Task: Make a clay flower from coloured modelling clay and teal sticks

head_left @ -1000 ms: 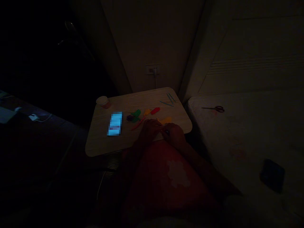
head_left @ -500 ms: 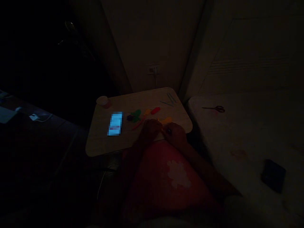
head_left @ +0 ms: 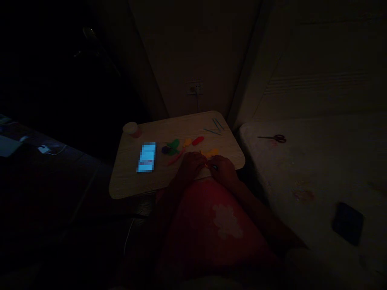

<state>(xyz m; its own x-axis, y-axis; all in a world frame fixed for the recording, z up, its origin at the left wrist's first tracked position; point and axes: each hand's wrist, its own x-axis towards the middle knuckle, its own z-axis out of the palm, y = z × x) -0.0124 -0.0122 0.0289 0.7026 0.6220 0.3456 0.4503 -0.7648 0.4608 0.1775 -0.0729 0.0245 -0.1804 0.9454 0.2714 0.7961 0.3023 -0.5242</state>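
In the dim head view, my left hand (head_left: pixel 193 162) and my right hand (head_left: pixel 223 169) meet at the small table's front edge. Their fingers are closed together on a small piece of orange modelling clay (head_left: pixel 207 164), mostly hidden by them. A small dark thing with a teal glint shows at my right fingers; I cannot make out what it is. Just beyond lies a flat yellow-orange clay piece (head_left: pixel 211 153). Further left are a red clay piece (head_left: pixel 198 140), a small yellow one (head_left: pixel 188 142), a pinkish strip (head_left: pixel 175 157), green clay (head_left: pixel 173 146) and a dark purple lump (head_left: pixel 165 150).
A lit phone (head_left: pixel 146 157) lies on the table's left side, with a tub (head_left: pixel 132 129) behind it. Thin teal sticks (head_left: pixel 216 128) rest at the back right. On the pale surface to the right are scissors (head_left: pixel 273 138) and a dark blue object (head_left: pixel 348 223).
My hands stay in nearly the same place. The fingers of both have shifted slightly around the small orange piece, the right hand's now flatter. The other things have not moved.
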